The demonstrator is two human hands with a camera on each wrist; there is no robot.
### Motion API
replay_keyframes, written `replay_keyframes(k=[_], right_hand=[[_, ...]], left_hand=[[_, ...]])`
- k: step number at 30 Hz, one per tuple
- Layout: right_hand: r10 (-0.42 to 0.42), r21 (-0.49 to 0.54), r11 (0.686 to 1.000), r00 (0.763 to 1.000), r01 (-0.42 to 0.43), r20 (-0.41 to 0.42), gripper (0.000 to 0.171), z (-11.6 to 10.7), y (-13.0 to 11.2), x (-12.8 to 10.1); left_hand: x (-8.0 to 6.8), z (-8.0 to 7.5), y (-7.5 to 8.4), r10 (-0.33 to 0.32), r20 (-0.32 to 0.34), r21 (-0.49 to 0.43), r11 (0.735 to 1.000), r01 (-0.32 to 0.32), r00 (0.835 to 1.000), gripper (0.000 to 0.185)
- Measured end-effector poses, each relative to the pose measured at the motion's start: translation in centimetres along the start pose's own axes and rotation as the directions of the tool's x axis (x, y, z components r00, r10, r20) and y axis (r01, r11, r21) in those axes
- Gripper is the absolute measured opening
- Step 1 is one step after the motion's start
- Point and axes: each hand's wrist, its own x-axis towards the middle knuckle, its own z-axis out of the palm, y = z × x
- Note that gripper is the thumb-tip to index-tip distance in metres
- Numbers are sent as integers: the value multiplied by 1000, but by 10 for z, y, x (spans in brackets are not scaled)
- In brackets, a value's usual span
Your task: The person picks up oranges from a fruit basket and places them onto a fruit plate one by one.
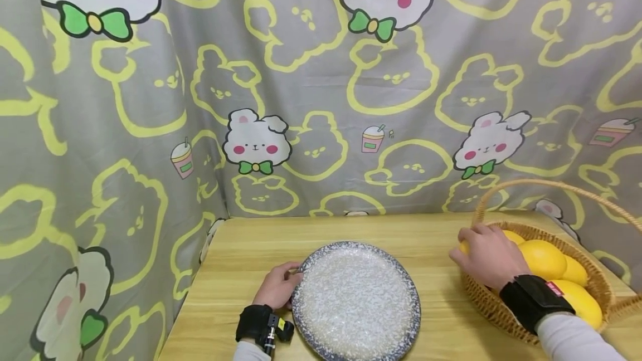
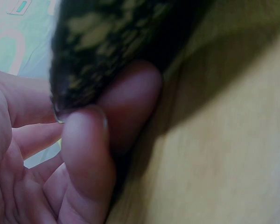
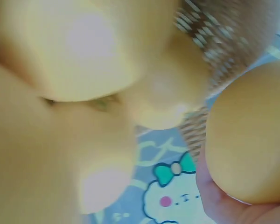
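Observation:
A round speckled grey-and-white plate point(image 1: 356, 299) with a dark rim is on the wooden table. At its left edge my left hand point(image 1: 276, 287) grips the rim. The left wrist view shows the fingertips point(image 2: 86, 149) at the plate's dark edge, one reaching beneath it. My right hand point(image 1: 489, 256) is over the left side of a wicker basket point(image 1: 478, 301) and holds a smooth yellow mango point(image 3: 252, 135), mostly hidden by the hand in the head view. Several more yellow mangoes point(image 1: 544, 258) lie in the basket around the wrist.
The basket's tall arched handle point(image 1: 546, 183) rises above the fruit. A grey curtain point(image 1: 321, 88) with rabbit prints hangs behind and to the left of the table. Bare wooden tabletop point(image 1: 436, 311) lies between plate and basket.

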Motion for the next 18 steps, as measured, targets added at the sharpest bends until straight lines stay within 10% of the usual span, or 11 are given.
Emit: replay_keyframes(k=[18], right_hand=[[-162, -18, 987, 982, 161, -101, 25, 21, -72, 23]], left_hand=[[2, 1, 0, -22, -2, -21, 1000, 22, 1000, 40]])
